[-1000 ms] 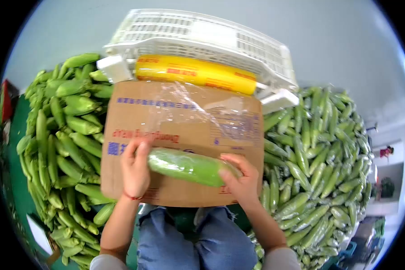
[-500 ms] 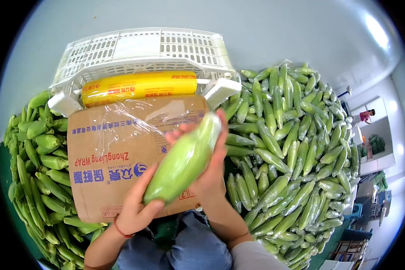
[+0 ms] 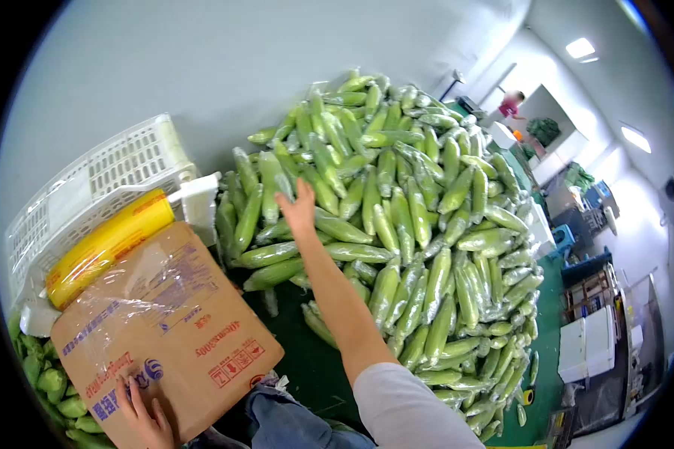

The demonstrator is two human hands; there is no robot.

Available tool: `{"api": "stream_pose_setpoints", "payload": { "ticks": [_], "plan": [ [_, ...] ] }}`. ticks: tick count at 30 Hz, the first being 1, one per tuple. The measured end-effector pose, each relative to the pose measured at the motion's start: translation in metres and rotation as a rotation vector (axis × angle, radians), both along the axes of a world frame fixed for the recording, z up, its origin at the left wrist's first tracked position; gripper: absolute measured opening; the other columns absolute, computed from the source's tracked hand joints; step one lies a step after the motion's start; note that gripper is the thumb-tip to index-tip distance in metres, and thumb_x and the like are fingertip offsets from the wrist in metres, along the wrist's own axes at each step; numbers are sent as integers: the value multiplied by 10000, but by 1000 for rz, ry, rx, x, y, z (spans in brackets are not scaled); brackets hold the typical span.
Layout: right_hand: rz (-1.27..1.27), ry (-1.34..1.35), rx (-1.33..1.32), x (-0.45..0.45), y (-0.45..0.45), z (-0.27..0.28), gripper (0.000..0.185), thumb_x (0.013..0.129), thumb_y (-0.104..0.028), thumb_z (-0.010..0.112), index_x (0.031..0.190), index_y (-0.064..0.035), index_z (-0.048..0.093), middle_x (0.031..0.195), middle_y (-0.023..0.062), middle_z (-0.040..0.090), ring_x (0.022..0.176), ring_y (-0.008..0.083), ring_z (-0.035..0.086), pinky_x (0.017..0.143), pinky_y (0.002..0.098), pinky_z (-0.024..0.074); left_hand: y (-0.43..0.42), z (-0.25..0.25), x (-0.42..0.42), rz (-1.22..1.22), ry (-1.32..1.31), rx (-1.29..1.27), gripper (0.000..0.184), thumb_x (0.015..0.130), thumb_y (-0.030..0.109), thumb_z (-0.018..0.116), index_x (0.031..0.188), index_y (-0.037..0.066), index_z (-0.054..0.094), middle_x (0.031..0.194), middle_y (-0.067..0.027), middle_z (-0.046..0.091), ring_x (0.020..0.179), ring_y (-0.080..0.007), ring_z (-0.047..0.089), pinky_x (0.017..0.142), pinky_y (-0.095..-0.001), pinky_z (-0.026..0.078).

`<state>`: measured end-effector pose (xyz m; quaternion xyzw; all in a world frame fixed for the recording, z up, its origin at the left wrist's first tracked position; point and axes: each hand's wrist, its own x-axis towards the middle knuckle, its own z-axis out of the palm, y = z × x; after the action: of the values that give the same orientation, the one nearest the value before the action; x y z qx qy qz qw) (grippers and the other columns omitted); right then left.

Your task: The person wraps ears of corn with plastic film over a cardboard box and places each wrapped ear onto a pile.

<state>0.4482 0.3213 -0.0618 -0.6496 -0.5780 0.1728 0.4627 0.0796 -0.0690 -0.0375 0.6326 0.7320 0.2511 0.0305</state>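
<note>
Smooth grey-blue wall goes up behind everything, and green floor shows below. At the far left, leafy corn sits in a heap, low down by the box. Next comes a white crate, hard plastic full of little holes. It looks like it holds up the yellow roll, a round tube, maybe so thin film can slide out over the box. This film is clear, shiny and wrinkly. The cardboard box is brown and flat on top, so it seems to work as a table. The left hand lies on it, fingers spread, gripping nothing that shows, perhaps just leaning. Next are blue jeans. The right hand reaches over the wrapped corn, fingers apart, not closed around any ear. I cannot tell if it touches one. These ears are long, fat and glossy, piled up beside the box, likely to be within easy reach. Far right, a person wears pink.
</note>
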Motion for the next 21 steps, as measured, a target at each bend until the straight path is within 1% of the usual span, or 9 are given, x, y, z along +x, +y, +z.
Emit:
{"api": "stream_pose_setpoints", "payload": {
  "ticks": [1,2,4,7,9,11,14,17,21],
  "plan": [
    [4,33,106,-10,-13,19,640,855,-328,680,1348,17,463,1406,196,422,1333,320,363,1094,422,307,-7,7,-4,63,40,-97,581,848,106,613,1392,39,419,1453,-225,348,1333,-396,348,1092,-441,294],
    [85,-46,221,-26,-36,27,551,879,-266,662,1317,24,496,1361,168,469,1256,288,460,1036,400,383,-17,13,-9,151,78,-200,669,817,6,609,1437,23,355,1493,-233,291,1368,-404,300,1128,-435,245],
    [532,287,-13,-72,-113,42,381,876,-196,670,1201,-11,602,1169,136,610,1042,252,599,897,314,468,-19,7,-30,200,-124,-97,653,811,49,647,1414,28,398,1492,-224,284,1360,-416,297,1121,-439,258],
    [1003,-435,189,-123,-173,34,593,763,-282,756,1287,-88,558,1338,142,480,1176,363,480,992,451,413,12,16,-61,302,-132,-132,683,829,88,683,1437,87,370,1472,-206,348,1306,-381,408,1042,-390,395],
    [929,-559,94,-158,-169,16,597,765,-227,737,1318,-123,536,1338,142,477,1115,366,497,956,458,432,45,0,-97,222,-204,-1,518,801,135,715,1288,70,550,1443,-177,393,1211,-377,492,1008,-381,425],
    [893,-427,160,-187,-146,14,428,790,-114,690,1211,-124,613,1339,122,489,1101,363,518,922,407,457,79,2,-124,86,265,171,344,817,114,692,1145,49,613,1275,-174,544,1107,-340,558,901,-379,479],
    [932,-195,37,-200,-127,-2,215,837,-42,603,1038,-91,663,1044,140,658,945,366,621,843,392,501,96,-14,-155,45,54,184,127,836,114,661,934,66,596,938,-152,640,882,-339,612,739,-419,497],
    [702,152,-135,-165,-135,12,133,900,-112,601,983,-10,623,873,62,652,815,151,603,763,308,491,77,5,-150,199,-261,373,82,861,44,606,918,55,547,780,-157,624,733,-370,626,624,-415,495],
    [926,-158,-150,-101,-169,39,113,881,-86,587,871,26,607,732,40,614,639,86,532,587,239,443,-12,35,-124,108,73,101,84,737,14,587,767,90,605,796,-100,622,704,-305,631,619,-370,517]
  ]
}}
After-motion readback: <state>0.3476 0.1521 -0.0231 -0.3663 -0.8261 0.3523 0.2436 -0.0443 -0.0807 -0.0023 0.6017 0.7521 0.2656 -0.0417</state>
